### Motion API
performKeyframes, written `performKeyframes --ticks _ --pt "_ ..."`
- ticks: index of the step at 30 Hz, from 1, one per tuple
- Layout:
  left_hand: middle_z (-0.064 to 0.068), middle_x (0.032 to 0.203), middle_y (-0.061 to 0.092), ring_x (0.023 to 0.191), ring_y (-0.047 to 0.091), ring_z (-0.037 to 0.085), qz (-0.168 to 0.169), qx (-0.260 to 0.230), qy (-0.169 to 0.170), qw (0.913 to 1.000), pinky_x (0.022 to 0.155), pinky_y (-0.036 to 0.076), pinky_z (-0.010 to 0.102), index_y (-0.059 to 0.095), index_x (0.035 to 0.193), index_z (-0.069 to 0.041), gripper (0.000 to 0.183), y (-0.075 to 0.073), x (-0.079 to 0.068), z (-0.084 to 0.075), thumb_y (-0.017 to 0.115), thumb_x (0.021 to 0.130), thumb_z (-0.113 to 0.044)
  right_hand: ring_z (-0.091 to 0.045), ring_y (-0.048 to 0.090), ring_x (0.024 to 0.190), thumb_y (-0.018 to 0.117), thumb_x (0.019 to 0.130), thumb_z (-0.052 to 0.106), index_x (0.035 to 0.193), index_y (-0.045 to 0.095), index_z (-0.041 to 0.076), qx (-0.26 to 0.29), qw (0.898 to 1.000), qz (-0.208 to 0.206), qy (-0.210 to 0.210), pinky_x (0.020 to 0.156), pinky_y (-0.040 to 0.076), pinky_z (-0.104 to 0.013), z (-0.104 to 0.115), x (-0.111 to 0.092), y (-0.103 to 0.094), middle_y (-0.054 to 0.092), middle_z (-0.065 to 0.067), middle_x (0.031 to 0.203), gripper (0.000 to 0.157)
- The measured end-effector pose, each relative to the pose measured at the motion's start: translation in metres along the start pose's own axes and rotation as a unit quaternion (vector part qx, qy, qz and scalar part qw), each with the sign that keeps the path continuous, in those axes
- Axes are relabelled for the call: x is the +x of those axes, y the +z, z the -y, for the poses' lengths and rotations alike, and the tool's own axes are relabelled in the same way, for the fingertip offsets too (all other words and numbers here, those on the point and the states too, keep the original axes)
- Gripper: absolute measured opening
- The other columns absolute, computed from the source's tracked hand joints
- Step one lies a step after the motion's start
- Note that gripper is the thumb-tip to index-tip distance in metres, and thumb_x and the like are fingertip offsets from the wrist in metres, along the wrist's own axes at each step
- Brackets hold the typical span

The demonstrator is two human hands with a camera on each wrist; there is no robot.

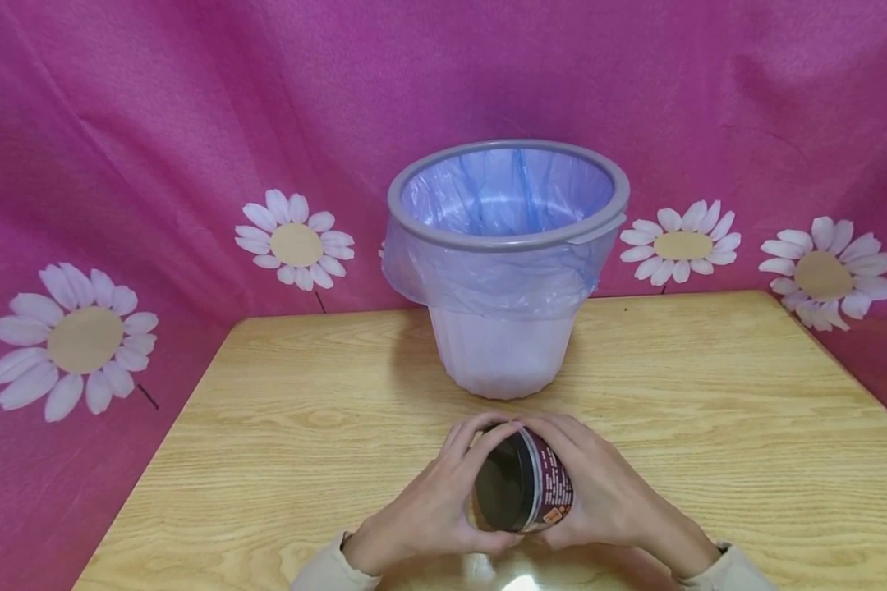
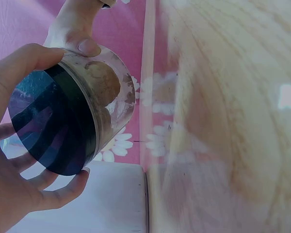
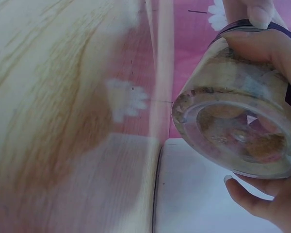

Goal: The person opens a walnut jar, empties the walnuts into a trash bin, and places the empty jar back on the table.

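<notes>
A clear, round jar (image 1: pixel 553 486) with a dark printed label lies tilted on its side between both hands, just above the near part of the table. Its black lid (image 1: pixel 504 484) faces left. My left hand (image 1: pixel 434 499) grips the lid's edge, thumb and fingers spread around it. With its fingers curled around the body, my right hand (image 1: pixel 608 484) holds the other end. Brown residue or contents show through the clear wall (image 2: pixel 104 85) in the left wrist view. In the right wrist view the round see-through base (image 3: pixel 242 133) faces the camera.
Behind the hands stands a white bin (image 1: pixel 504 353) with a grey rim (image 1: pixel 508 244) and a bluish plastic liner (image 1: pixel 495 283) folded over it. The wooden table (image 1: pixel 303 410) has a glossy surface. A pink cloth (image 1: pixel 192 123) with white flowers hangs behind it.
</notes>
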State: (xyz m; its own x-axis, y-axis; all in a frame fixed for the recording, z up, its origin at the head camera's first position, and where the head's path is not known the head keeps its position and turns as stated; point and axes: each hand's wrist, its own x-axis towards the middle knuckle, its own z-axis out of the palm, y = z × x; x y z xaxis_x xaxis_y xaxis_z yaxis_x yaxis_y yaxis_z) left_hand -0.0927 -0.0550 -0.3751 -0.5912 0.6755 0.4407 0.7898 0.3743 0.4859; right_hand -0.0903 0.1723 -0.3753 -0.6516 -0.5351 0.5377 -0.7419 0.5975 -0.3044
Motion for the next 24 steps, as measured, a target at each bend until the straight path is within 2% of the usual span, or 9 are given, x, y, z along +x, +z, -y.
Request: performKeyframes --ticks 4,7,16,24 --pt "0.009 0.148 0.028 0.134 0.030 0.020 0.004 -0.008 -0.004 1.0000 0.103 0.041 0.040 0.024 0.151 -0.021 0.108 -0.0007 -0.0007 0.0000 0.086 0.064 -0.037 -0.017 0.054 0.110 0.090 0.034 0.038 0.133 0.050 0.009 -0.002 1.000 -0.001 -0.002 0.087 0.052 -0.041 0.0000 -0.0004 -0.0002 0.056 -0.002 0.126 0.110" --pt "0.010 0.148 0.027 0.134 0.029 0.021 0.006 -0.008 0.005 0.9999 0.102 0.042 0.040 0.025 0.151 -0.020 0.107 -0.0013 -0.0005 0.0005 0.086 0.065 -0.036 -0.017 0.055 0.109 0.090 0.035 0.038 0.134 0.050 0.008 -0.002 1.000 -0.002 -0.004 0.086 0.052 -0.041 -0.0001 -0.0006 -0.0003 0.056 -0.002 0.126 0.111" --pt "0.011 0.147 0.028 0.128 0.035 0.024 -0.010 0.002 0.038 0.9992 0.098 0.045 0.033 0.031 0.148 -0.017 0.102 -0.0004 -0.0006 0.0032 0.087 0.064 -0.034 -0.018 0.054 0.111 0.091 0.035 0.039 0.134 0.049 0.006 0.000 1.000 0.003 -0.006 0.088 0.052 -0.042 0.0003 0.0000 -0.0009 0.056 -0.003 0.128 0.113" --pt "0.011 0.145 0.030 0.127 0.037 0.024 -0.017 0.013 0.048 0.9986 0.098 0.045 0.030 0.032 0.147 -0.016 0.101 0.0007 -0.0001 0.0046 0.087 0.064 -0.033 -0.018 0.055 0.112 0.092 0.035 0.039 0.134 0.050 0.007 -0.001 1.000 0.007 0.000 0.089 0.052 -0.041 0.0006 0.0001 -0.0003 0.056 -0.002 0.127 0.112"
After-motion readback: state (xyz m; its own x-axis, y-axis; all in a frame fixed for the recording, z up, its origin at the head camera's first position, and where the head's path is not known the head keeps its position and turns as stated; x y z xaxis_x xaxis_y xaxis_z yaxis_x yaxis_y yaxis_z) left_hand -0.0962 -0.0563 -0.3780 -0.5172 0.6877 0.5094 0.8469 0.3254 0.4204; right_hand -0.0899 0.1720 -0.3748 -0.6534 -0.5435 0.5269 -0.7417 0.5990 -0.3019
